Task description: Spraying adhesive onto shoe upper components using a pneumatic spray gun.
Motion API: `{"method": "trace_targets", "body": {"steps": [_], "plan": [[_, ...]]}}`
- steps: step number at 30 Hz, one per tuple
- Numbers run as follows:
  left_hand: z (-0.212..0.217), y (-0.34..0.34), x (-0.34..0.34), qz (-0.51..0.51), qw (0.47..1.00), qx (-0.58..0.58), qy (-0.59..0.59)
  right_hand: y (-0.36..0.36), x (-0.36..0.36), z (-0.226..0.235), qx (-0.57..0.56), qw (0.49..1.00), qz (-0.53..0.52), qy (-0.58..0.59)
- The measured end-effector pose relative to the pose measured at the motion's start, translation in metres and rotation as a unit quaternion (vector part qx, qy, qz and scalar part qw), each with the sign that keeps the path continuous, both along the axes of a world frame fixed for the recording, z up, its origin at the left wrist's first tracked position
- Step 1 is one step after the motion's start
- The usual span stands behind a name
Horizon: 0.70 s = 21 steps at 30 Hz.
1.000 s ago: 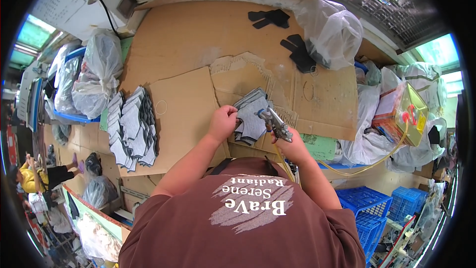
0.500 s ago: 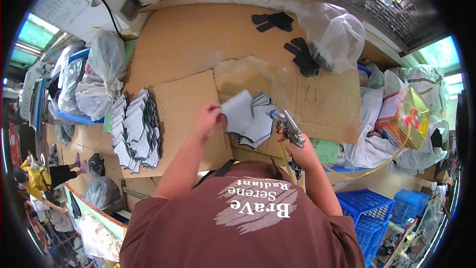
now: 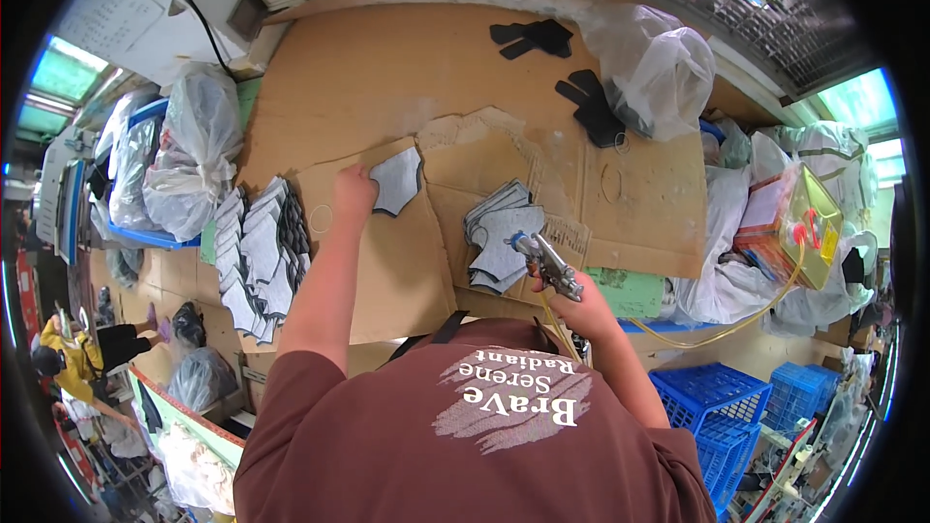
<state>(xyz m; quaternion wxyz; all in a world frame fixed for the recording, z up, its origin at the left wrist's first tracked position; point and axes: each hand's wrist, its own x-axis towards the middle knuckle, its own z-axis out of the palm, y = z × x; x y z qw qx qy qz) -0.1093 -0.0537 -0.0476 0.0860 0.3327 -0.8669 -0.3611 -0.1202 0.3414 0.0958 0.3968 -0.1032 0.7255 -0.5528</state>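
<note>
My left hand (image 3: 356, 192) grips the left edge of a grey fabric piece with dark edges (image 3: 398, 181), over the cardboard left of centre. Closed around a metal spray gun (image 3: 548, 263) is my right hand (image 3: 581, 305); the gun's blue-tipped nozzle sits over a loose pile of similar grey pieces (image 3: 502, 223). A yellow hose (image 3: 678, 343) curves off to the right from near the gun. Overlapping rows of grey pieces (image 3: 269, 242) lie at the left of the table.
Brown cardboard (image 3: 387, 68) covers the table. Black cut pieces (image 3: 593, 111) and a clear plastic bag (image 3: 654, 63) lie at the far right. Bagged goods (image 3: 194, 145) stand at left, a yellowish box (image 3: 809, 223) at right, blue crates (image 3: 712, 397) lower right. A person (image 3: 82, 353) is in the left background.
My left hand has carried a grey piece leftward and away from the pile, over the left cardboard. My right hand has shifted slightly left with the spray gun over the pile.
</note>
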Motion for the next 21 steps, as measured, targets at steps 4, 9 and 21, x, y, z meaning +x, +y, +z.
{"method": "trace_targets", "body": {"steps": [4,9,21], "plan": [[0.052,0.092,0.016,-0.13,0.983,0.046,0.123,0.0,0.004,-0.008,-0.015,0.999,-0.02,0.022],[0.068,0.156,0.012,-0.213,0.956,0.147,0.14,-0.006,0.003,-0.009,-0.006,0.999,-0.023,0.039],[0.046,0.167,0.018,-0.164,0.967,0.139,0.14,-0.013,0.005,-0.022,-0.03,0.998,-0.021,0.056]]}}
